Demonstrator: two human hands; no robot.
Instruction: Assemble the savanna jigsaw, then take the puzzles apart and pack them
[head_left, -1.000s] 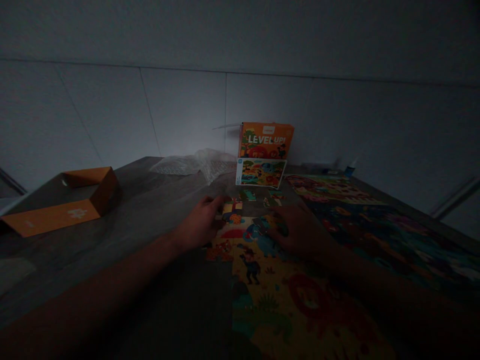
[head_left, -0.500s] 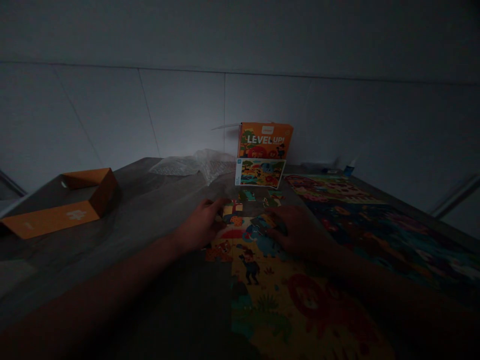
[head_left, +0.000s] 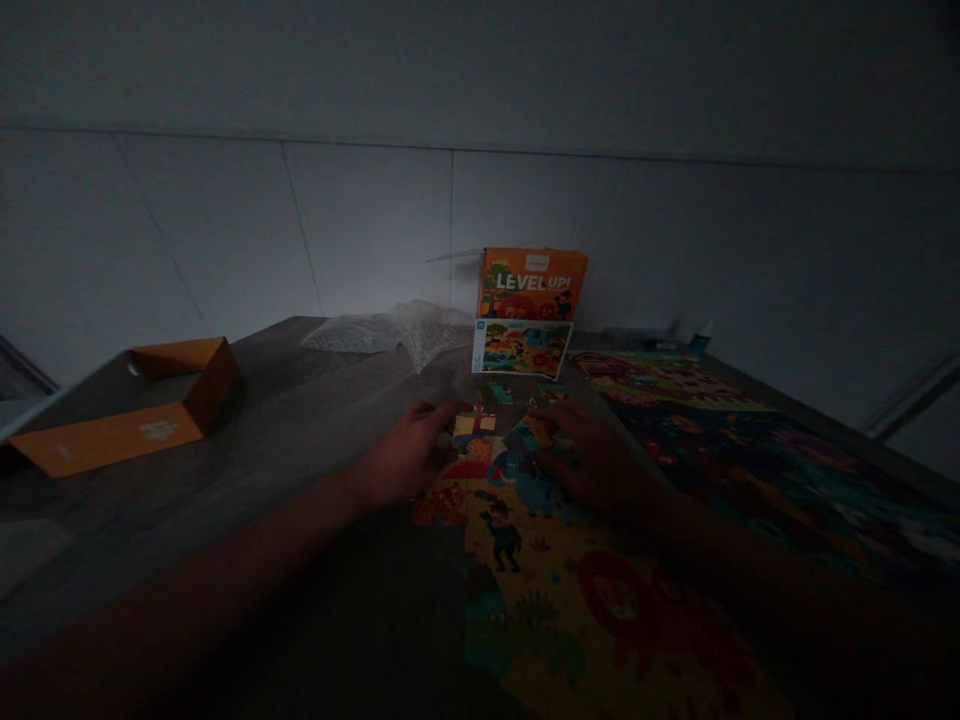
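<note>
In the dim light, a partly joined jigsaw puzzle (head_left: 540, 545) lies in front of me, showing an elephant, a lion and a figure in a hat. At its upper left edge, my left hand (head_left: 405, 455) has its thumb and fingers curled at a yellow and red puzzle piece (head_left: 475, 421). My right hand (head_left: 596, 455) pinches another puzzle piece (head_left: 537, 432) just above the elephant; its fingers partly cover it. Two loose pieces, a green one (head_left: 496, 393) and one partly behind my right fingers (head_left: 553, 391), lie farther back.
An orange "LEVEL UP!" box (head_left: 534, 285) stands at the back with a picture card (head_left: 521, 348) against it. Bubble wrap (head_left: 405, 330) lies left of it, an open orange box part (head_left: 120, 435) at far left. Joined puzzles (head_left: 750, 450) and a small blue bottle (head_left: 700, 340) are at right.
The piece in my right hand has shifted slightly up and right and tilted differently. My left fingers have drawn back a little, uncovering more of the yellow and red piece.
</note>
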